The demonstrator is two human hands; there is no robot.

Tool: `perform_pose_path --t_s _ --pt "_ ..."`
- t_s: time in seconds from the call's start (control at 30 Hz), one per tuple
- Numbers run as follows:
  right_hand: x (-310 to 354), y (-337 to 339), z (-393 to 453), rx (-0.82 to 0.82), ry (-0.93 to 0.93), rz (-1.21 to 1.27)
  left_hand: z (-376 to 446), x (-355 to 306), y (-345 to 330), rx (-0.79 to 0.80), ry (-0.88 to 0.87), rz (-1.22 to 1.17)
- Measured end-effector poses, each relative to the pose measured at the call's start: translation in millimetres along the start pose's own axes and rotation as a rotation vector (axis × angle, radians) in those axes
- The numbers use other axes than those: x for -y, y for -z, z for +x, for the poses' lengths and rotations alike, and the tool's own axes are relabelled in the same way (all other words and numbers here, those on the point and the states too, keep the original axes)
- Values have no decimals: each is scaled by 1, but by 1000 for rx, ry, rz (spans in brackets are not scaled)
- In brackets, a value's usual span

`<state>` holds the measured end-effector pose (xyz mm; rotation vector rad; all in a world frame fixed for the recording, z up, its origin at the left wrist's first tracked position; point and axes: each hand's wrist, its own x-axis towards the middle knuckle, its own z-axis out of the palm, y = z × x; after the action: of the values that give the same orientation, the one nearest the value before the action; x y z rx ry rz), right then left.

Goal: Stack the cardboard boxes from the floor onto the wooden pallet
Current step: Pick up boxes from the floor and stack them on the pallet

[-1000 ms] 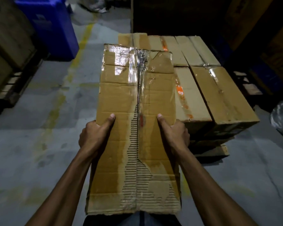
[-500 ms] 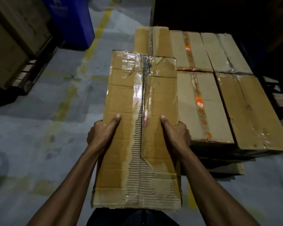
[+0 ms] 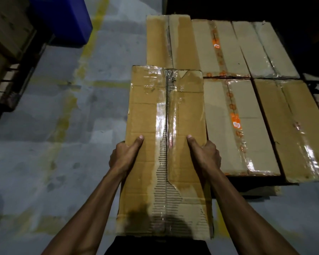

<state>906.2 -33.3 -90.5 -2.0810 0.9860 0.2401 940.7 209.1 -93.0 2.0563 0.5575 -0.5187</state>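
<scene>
Long cardboard box (image 3: 166,150) held off the floor (image 3: 50,153), left of the stacked boxes (image 3: 243,100) on the wooden pallet (image 3: 261,190). Top seam taped with glossy clear tape; outer paper torn along it, corrugation exposed. Left hand (image 3: 123,157) and right hand (image 3: 204,157) grip its sides, thumbs on top, fingers curled around the edges.

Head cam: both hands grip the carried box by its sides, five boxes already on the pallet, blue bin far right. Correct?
Not quite. The blue bin stands at the far left, not the right, as the head view shows. The rest holds: the left hand and right hand grip the carried box by its sides, and five stacked boxes already lie on the pallet.
</scene>
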Motion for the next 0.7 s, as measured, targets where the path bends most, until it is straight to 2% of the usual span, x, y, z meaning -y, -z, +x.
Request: perform_pose_path --t_s 0.33,0.7 --pt "-18 -2 89 84 14 -16 52 -16 -66 -15 92 -44" --pt "-20 -9 168 4 131 -104 109 -41 -110 23 152 -132"
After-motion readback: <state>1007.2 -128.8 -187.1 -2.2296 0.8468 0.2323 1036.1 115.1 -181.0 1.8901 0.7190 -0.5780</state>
